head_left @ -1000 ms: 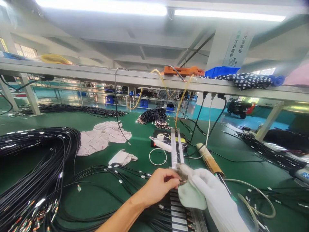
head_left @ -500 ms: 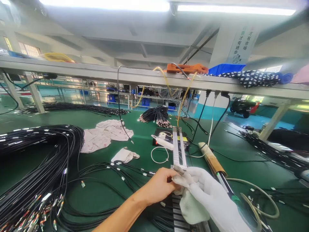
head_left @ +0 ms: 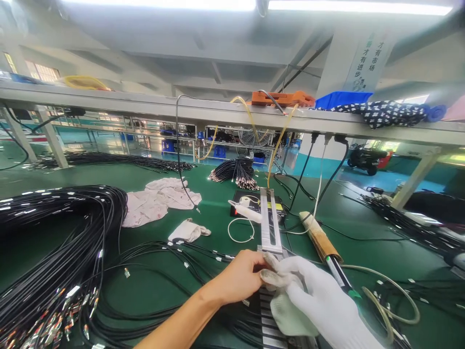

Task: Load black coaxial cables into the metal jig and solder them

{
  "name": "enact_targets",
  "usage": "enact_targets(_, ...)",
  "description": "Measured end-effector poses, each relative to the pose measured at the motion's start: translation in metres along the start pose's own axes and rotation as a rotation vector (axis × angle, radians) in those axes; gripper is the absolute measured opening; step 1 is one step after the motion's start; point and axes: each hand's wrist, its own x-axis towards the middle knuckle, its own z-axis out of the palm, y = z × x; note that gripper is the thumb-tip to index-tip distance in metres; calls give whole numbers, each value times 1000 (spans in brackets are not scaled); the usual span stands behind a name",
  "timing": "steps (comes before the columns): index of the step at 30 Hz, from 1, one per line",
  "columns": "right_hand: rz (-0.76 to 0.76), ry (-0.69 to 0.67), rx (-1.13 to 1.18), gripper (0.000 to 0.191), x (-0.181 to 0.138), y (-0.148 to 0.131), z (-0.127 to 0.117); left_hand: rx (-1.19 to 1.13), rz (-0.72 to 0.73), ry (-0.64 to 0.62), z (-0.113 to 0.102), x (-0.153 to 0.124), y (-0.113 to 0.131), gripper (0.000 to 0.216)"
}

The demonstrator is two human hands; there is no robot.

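My bare left hand [head_left: 238, 280] is pinched closed at the fingertips, right against the gloved fingers of my right hand [head_left: 312, 300]. What the left fingers pinch is too small to make out. My right hand wears a white cotton glove, its fingers curled, with a loose fold of white cloth [head_left: 286, 314] under the palm. Both hands rest over a long metal fixture rail [head_left: 270, 220] that runs away from me on the green table [head_left: 214, 218]. Thin black cables with metal ends [head_left: 189, 264] lie just left of my left hand.
A big bundle of black cables [head_left: 54, 252] fills the left. Rags [head_left: 156, 201] and a spare glove [head_left: 187, 231] lie mid-table. A soldering iron with a wooden handle [head_left: 319, 240] lies right of the rail. An overhead shelf [head_left: 218, 114] carries an orange tool and blue bin.
My hands have stayed together on the rail, with the gloved fingers shifting slightly over the left fingertips. The view has tilted a little.
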Motion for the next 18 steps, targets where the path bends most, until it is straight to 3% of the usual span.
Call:
enact_targets(5, 88, 165, 45, 27, -7, -10, 3, 86, 25, 25, 3, -2, -4, 23)
enact_targets(12, 58, 83, 44, 36, -2, 22, 0, 289, 9, 97, 4, 0, -8, 25)
enact_targets(18, 117, 90, -38, 37, -5, 5, -6, 339, 9, 98, 5, -3, 1, 21)
